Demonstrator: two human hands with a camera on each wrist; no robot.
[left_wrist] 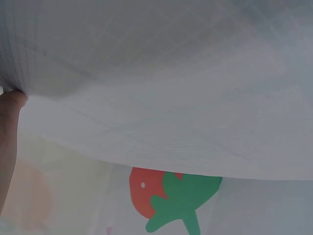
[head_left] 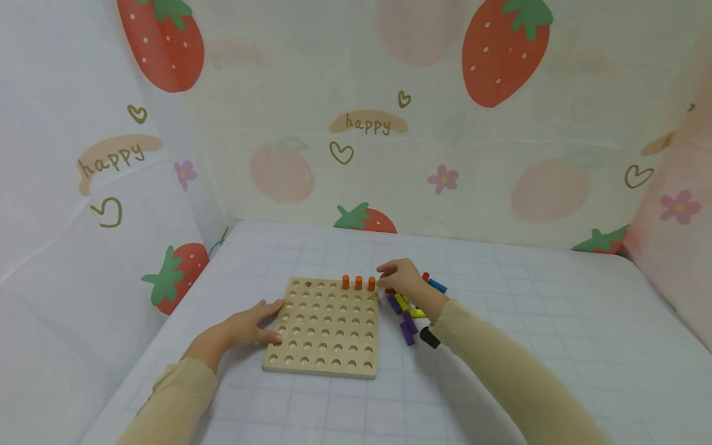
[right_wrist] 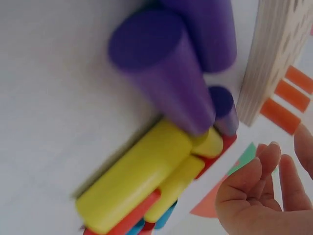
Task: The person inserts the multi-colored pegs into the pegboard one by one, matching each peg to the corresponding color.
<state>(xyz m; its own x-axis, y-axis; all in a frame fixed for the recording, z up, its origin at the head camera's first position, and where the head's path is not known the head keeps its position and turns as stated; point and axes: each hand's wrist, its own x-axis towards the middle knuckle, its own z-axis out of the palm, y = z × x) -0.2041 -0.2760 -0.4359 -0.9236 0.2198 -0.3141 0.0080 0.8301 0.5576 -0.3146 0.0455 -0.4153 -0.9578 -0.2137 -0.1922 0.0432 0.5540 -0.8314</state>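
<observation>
Right hand [head_left: 405,281]: fingers loosely bent, a narrow gap, nothing visible in the grasp. Just beside it, three smooth orange cylindrical pegs [head_left: 358,283] stand upright in the far row of a square, pale wooden board [head_left: 329,354] with round holes. The left hand [head_left: 247,324] rests spread against the board's left edge. Loose purple cylindrical pegs [right_wrist: 161,73] and yellow cylindrical pegs [right_wrist: 137,176] lie right of the board. Pegs are probably light, rigid and inclined to roll; a fingertip pinch near one end suits them. The board, likely stiff, is best steadied by its edges.
</observation>
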